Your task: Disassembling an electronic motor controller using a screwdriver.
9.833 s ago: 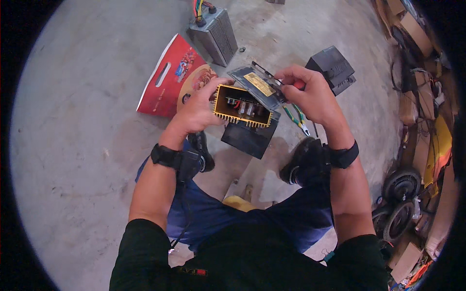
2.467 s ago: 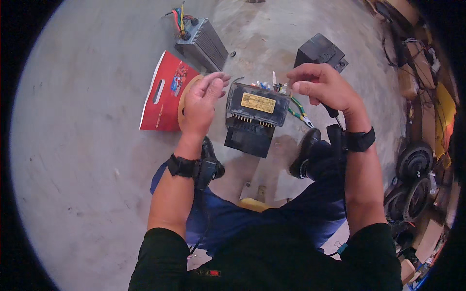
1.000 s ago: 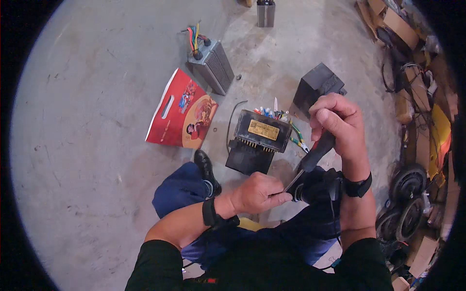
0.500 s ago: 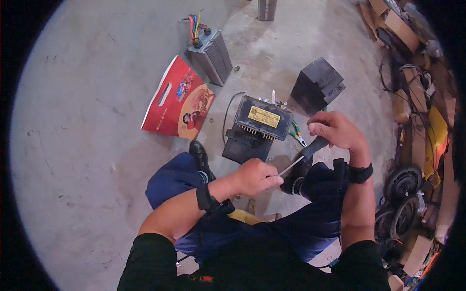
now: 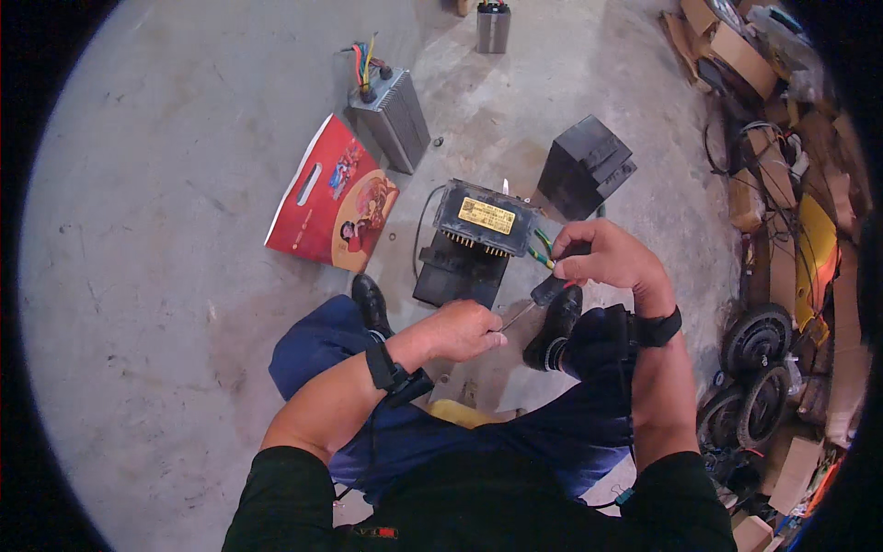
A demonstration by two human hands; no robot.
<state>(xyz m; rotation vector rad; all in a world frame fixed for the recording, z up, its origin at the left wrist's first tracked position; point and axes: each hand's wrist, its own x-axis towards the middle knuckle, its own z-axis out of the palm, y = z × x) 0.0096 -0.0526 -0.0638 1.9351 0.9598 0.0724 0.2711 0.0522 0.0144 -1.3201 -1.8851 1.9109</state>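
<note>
My right hand [image 5: 612,258] is closed round the black handle of a screwdriver [image 5: 549,291]. Its thin metal shaft slants down toward my left hand [image 5: 462,329], whose closed fingers grip the tip end. Just beyond my hands is a black controller box [image 5: 446,218] with a yellow label and a row of brass-coloured pins along its near edge. It lies on a black block [image 5: 457,274] on the floor. Beside its right end are green-and-yellow pliers [image 5: 541,261], partly covered by my right hand.
A red paper bag [image 5: 299,224] leans by a finned grey metal case [image 5: 395,120] with coloured wires. Another black block [image 5: 587,166] stands at right, a smaller grey case [image 5: 493,29] far back. Along the right lie cardboard [image 5: 743,60], wheels [image 5: 756,340] and cables. My shoes [image 5: 371,304] flank the work.
Both hands have shifted slightly left with the screwdriver. My right hand has come lower and its fingers now sit differently on the handle. The whole view has also shifted a little.
</note>
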